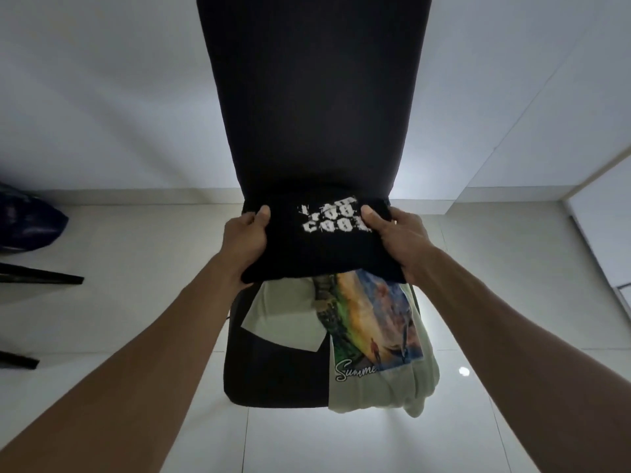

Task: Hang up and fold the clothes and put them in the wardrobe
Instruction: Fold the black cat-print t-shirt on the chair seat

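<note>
Gripping a folded black shirt by its soft edges, left hand and right hand clamped, above a pale printed tee on a dark padded chair

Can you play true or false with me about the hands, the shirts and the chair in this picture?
1. Both hands hold the folded black shirt. True: the left hand and right hand grip its two sides.
2. The black shirt has red writing. False: the writing is white.
3. A pale shirt with a colourful picture lies on the black chair. True.
4. The pale shirt sits on top of the black one. False: it lies below.
5. The chair stands on carpet. False: shiny pale tiles.
</note>
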A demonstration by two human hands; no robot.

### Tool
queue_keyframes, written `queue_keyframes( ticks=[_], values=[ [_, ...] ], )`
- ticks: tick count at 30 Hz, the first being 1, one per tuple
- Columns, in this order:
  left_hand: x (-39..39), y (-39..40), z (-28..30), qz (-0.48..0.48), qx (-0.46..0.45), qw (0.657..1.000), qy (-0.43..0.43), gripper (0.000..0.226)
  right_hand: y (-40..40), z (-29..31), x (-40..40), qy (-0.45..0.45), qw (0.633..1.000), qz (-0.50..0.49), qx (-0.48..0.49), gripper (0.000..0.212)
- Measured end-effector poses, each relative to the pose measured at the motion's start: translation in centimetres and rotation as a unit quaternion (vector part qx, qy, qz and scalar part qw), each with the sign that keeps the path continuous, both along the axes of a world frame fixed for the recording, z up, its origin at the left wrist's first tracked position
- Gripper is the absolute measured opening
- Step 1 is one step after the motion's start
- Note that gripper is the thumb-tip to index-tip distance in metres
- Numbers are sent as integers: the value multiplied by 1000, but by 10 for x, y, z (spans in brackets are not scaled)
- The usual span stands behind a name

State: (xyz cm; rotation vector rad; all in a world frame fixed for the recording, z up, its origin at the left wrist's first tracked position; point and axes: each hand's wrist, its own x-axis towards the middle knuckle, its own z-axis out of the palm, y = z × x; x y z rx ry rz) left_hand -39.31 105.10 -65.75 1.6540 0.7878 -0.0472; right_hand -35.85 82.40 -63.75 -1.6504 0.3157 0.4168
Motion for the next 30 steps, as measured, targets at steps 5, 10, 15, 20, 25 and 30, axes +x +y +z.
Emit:
queue_keyframes(
  ticks=[5,10,15,20,25,30],
  values=[
    [-38,-21,-81,-56,44,995,75,31,-25,-84,-36,42,996,33,-74,31],
    [-95,-45,-151,-56,126,979,147,40,-42,-160,-98,54,982,33,-176,21],
    [-116,-56,-163,-42,216,967,129,33,-42,-178,-117,24,963,-1,-267,19],
    [-106,-54,-150,-71,331,930,146,30,-39,-171,-100,-24,920,77,-383,35],
    [-58,-44,-151,-22,252,954,160,29,-22,-163,-47,26,954,29,-299,24],
    [-52,-42,-158,3,231,956,181,28,-16,-164,-44,4,944,27,-330,14]
  ],
)
